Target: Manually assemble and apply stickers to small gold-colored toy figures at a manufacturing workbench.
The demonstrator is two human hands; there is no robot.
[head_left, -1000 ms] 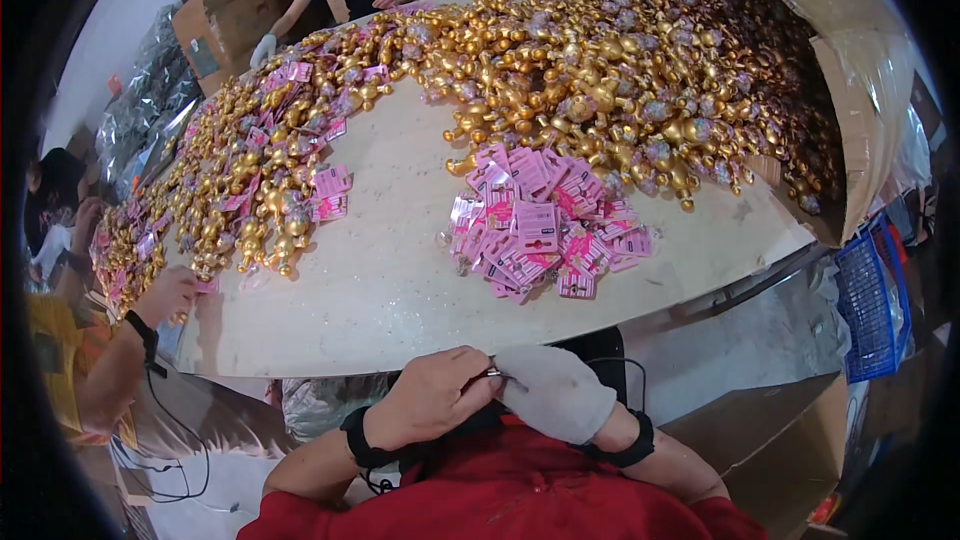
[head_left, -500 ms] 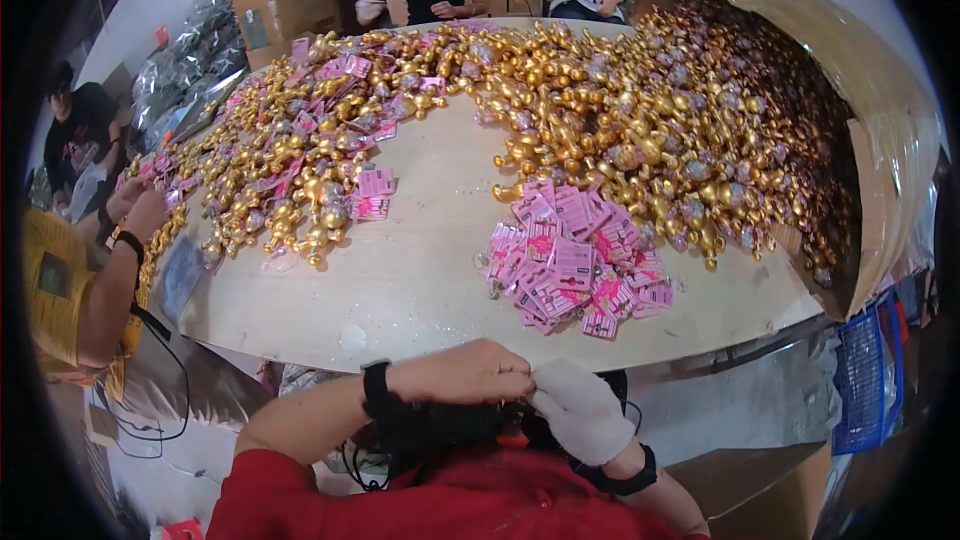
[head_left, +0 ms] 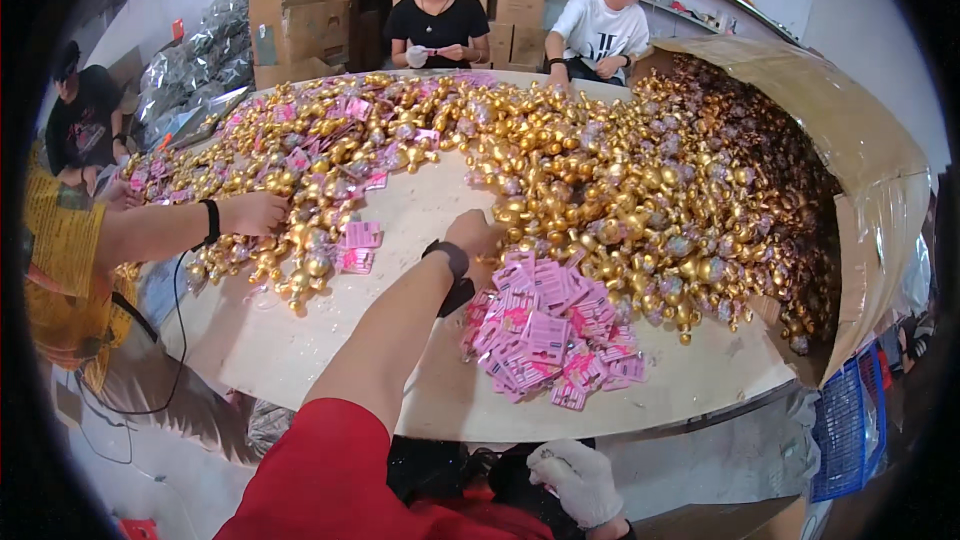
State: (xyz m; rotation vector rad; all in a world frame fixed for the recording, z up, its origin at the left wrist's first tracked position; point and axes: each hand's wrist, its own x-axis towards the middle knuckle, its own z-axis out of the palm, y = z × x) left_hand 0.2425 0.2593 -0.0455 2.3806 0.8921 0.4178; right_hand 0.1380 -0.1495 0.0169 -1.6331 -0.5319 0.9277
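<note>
I see the hands have split: half a second ago they met off the near edge of the worktop (head_left: 400,208); now the bare left hand (head_left: 472,234) is stretched far out to the left end of the gold figures (head_left: 610,190), and the gloved right hand (head_left: 577,480) sits near, below the edge, loosely curled. I can't tell whether either is grasping anything, as the left's fingertips are hidden and the right's palm is unclear. My read: two-handed work paused, gold heap within reach, pink cards (head_left: 548,335) just nearer.
</note>
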